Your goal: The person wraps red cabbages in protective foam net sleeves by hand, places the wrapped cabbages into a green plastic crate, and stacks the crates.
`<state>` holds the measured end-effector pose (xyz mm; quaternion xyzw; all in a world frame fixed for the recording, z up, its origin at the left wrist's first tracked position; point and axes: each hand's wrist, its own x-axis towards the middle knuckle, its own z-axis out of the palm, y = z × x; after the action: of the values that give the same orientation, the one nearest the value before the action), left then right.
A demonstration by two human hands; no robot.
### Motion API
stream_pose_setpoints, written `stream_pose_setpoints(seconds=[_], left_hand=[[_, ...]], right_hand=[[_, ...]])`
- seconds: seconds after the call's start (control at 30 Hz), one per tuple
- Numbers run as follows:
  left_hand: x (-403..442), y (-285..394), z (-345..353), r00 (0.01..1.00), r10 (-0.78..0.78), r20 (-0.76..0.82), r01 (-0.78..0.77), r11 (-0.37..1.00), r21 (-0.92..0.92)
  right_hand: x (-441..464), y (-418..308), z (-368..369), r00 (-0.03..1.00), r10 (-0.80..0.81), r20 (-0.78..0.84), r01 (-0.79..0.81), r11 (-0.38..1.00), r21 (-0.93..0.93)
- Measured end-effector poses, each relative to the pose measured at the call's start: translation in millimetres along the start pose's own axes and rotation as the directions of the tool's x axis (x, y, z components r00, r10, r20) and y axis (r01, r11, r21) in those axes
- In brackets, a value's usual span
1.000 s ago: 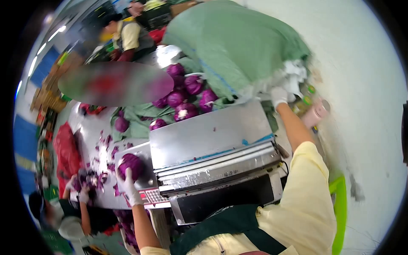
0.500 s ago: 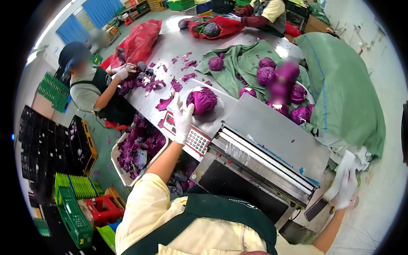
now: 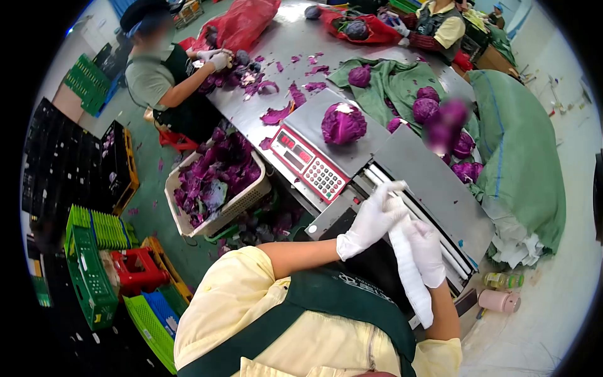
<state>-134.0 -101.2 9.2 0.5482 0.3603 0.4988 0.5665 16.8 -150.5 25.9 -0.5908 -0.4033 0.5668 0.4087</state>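
Observation:
Both of my gloved hands meet above the film-wrapping machine (image 3: pixel 433 195). My left hand (image 3: pixel 372 221) is closed on the upper end of a long, soft white sleeve-like piece (image 3: pixel 409 276), its exact kind unclear. My right hand (image 3: pixel 425 249) is closed round the same piece lower down, and its free end hangs toward my apron. Just beyond my hands, a red cabbage (image 3: pixel 343 124) sits alone on the plate of the weighing scale (image 3: pixel 309 164), whose red display is lit. Neither hand touches the cabbage.
Several red cabbages (image 3: pixel 426 110) lie on green cloth (image 3: pixel 383 81) beside a big green sack (image 3: pixel 518 157). A crate of purple leaves (image 3: pixel 217 182) stands left. One co-worker (image 3: pixel 157 81) trims at the table's left; another person (image 3: pixel 440 28) is at the far side. A pink bottle (image 3: pixel 499 301) stands right.
My left hand has left the cabbage on the scale and moved right to the white piece. My right hand has brought that piece in from the right. My view has shifted slightly.

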Motion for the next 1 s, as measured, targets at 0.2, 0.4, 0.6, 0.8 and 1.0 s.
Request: stream_pose_setpoints(seconds=[0.2,0.4,0.6,0.8,1.0], left_hand=[[4,2,-25,0.952,-0.297,0.073,0.292,0.809,-0.510],[24,2,-59,0.862,0.470,-0.190,-0.408,0.866,0.290],[48,10,-106,0.961,-0.213,0.174,0.275,0.775,-0.569],[50,28,-173,0.774,-0.459,0.435,0.542,0.836,-0.082],[186,-73,-254,0.930,0.051,-0.363,0.064,0.953,0.297]], right_hand=[[12,-16,54,0.921,-0.375,-0.110,0.383,0.921,0.068],[40,12,77,0.950,-0.300,-0.083,0.309,0.876,0.370],[77,-7,98,0.959,-0.240,-0.150,0.282,0.846,0.452],[116,-59,109,0.990,-0.093,-0.110,0.117,0.964,0.240],[230,-87,97,0.983,0.099,0.156,0.089,0.486,-0.869]])
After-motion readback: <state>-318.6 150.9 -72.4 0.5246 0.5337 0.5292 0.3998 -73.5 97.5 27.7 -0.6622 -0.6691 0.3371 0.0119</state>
